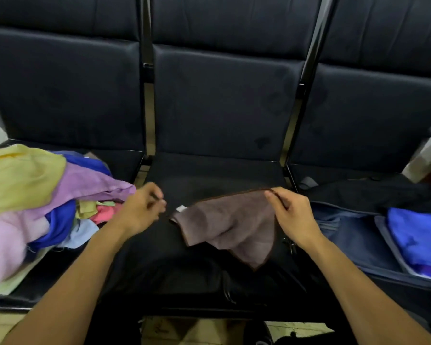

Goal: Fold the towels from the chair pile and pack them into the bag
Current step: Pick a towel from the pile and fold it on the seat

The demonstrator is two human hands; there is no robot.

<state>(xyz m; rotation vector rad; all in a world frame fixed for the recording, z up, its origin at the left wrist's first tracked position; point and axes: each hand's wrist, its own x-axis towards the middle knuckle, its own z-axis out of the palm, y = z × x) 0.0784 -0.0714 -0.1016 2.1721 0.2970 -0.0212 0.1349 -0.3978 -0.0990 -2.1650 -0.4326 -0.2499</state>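
Right hand (292, 215) pinches brown towel (230, 225) corner; left hand (141, 207) loosely curled, holds nothing; should grab tagged corner, pull taut, fold square over middle seat (217, 175).

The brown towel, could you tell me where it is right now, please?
In the head view the brown towel hangs over the middle seat, pinched by the right hand, between the towel pile and the open bag.

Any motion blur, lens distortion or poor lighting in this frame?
Head view: the left hand is smeared by motion at the fingertips, while the right hand pinching the brown towel is fairly sharp; the wide lens bows the chair backs outward; lighting is dim and the black seats lose detail; no glare.
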